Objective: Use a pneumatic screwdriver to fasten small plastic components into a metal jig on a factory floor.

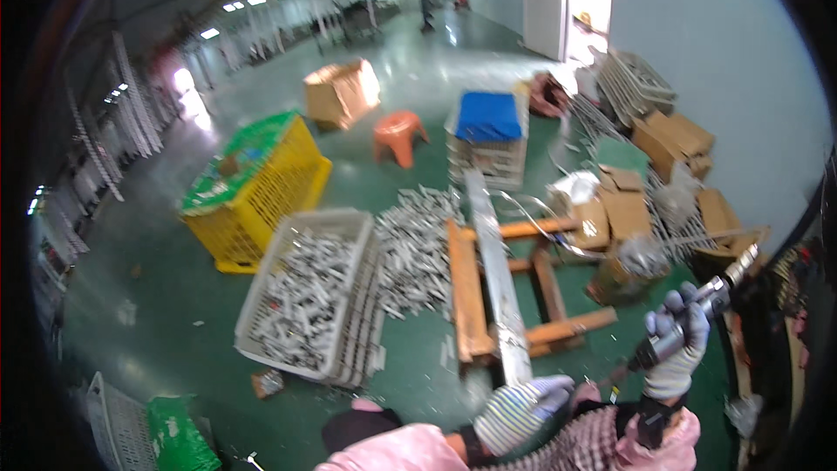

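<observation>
My right hand (pixel 684 344), in a white and grey-blue glove, is wrapped round a straight power screwdriver (pixel 658 349). The tool's dark, narrow end slants down toward my lap, its silver end up to the right. My left hand (pixel 514 419), in a striped glove, is at the near end of a long silver metal bar (pixel 497 283). Its fingers point right and are bent together; whatever they hold is too small or hidden to name. The bar lies lengthwise across an orange wooden frame (pixel 466 296).
Left of the frame are a heap of small metal parts (pixel 414 253) and a white crate (pixel 248 331) full of similar pieces. Beyond stand a yellow crate (pixel 275 205), an orange stool (pixel 399 135), a carton (pixel 344 92) and a crate with a blue cover (pixel 488 118). Cartons (pixel 623 209) line the right wall.
</observation>
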`<state>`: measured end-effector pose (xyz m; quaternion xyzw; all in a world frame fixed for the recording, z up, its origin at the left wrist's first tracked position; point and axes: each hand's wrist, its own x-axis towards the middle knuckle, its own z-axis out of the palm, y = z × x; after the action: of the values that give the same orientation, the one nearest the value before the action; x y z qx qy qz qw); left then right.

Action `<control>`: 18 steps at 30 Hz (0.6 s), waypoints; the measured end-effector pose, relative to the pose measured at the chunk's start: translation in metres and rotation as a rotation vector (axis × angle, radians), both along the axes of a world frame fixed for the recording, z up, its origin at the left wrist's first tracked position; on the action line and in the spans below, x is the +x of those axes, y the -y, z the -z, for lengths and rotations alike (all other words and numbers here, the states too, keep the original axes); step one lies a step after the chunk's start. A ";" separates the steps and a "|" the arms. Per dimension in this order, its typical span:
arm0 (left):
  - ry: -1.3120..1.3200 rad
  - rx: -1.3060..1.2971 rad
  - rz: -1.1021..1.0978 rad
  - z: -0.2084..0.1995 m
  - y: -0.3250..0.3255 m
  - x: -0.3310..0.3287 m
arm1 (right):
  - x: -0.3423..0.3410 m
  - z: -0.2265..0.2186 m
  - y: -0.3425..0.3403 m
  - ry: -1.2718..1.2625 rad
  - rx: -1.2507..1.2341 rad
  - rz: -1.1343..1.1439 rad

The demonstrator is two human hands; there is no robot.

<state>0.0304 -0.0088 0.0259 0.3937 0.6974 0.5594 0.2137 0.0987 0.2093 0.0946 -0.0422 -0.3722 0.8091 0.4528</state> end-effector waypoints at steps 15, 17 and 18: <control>0.398 0.089 0.083 -0.017 0.005 0.019 | 0.006 -0.005 0.004 -0.013 -0.252 -0.100; 0.590 0.112 0.102 -0.018 0.004 0.020 | 0.007 -0.005 0.004 -0.001 -0.269 -0.089; 0.581 0.107 0.107 -0.017 0.005 0.021 | 0.007 -0.006 0.004 -0.012 -0.271 -0.084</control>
<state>0.0515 -0.0134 0.0428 0.2640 0.5550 0.6724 0.4124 0.1059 0.2051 0.1004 -0.0827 -0.2581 0.8706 0.4106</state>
